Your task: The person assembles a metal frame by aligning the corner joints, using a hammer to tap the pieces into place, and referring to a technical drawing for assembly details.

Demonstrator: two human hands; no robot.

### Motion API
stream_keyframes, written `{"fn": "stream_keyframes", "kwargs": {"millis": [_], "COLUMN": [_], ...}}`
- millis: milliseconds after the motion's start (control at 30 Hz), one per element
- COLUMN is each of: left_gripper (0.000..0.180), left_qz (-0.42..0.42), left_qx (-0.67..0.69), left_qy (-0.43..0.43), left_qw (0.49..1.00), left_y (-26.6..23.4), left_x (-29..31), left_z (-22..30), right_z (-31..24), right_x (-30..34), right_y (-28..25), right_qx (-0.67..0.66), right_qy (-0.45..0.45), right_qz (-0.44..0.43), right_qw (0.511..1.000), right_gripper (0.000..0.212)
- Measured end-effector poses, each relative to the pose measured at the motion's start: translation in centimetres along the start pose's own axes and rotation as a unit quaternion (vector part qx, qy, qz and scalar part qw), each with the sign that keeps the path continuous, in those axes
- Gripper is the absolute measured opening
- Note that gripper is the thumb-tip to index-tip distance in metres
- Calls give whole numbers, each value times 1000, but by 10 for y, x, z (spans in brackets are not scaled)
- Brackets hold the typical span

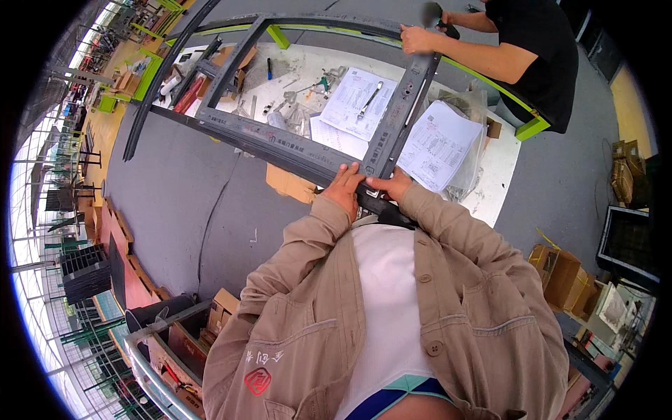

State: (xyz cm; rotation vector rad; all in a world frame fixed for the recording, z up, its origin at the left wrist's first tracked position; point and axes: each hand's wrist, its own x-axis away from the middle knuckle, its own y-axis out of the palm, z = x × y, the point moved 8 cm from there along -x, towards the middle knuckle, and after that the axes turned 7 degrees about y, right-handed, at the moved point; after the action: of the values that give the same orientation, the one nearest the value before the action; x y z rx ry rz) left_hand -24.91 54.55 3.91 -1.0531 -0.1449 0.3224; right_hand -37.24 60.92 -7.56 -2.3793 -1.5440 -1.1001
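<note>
A large dark grey metal frame [280, 142], made of long straight profiles with crossbars, lies over the work table. Both my hands are at its near edge, by the joint with a crossbar [402, 105]. My left hand [343, 189] is closed over the edge just left of the joint, fingertips on top. Close beside it on the right, my right hand [393, 185] grips the joint, with one digit pointing left across it. The undersides of both hands are hidden. Below them, a dark piece [385, 210] sits against my waist.
Printed sheets [353, 105] with a wrench [371, 98] lie inside the frame; more papers [439, 143] lie right. A co-worker's hand [418, 40] rests at the far right corner, beside a dark hand tool [448, 29]. Green supports [532, 129] carry the frame. A cart [164, 343] stands lower left.
</note>
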Motion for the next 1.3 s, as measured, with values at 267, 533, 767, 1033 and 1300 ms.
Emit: {"fn": "stream_keyframes", "kwargs": {"millis": [267, 533, 767, 1033, 1300], "left_gripper": [53, 56, 57, 57, 57], "left_qz": [3, 33, 12, 10, 23], "left_qx": [-13, 65, 80, 91, 90], "left_qy": [3, -11, -5, -9, -1], "left_qw": [1000, 997, 997, 996, 996], "left_y": [0, -6, 1, 0, 0], "left_x": [-4, 1, 2, -2, -1], "left_z": [-2, -10, -16, -12, -12], "right_z": [15, -15, -45, 8, 12], "right_x": [-27, 5, 37, -10, -15], "right_y": [-3, 7, 24, -5, -4], "right_qx": [-98, 18, 7, 57, 27], "right_qy": [-24, -61, -80, -22, -60], "right_qz": [51, 91, 103, 134, 106], "right_qw": [994, 994, 991, 989, 992], "right_gripper": [64, 49, 48, 90, 108]}}
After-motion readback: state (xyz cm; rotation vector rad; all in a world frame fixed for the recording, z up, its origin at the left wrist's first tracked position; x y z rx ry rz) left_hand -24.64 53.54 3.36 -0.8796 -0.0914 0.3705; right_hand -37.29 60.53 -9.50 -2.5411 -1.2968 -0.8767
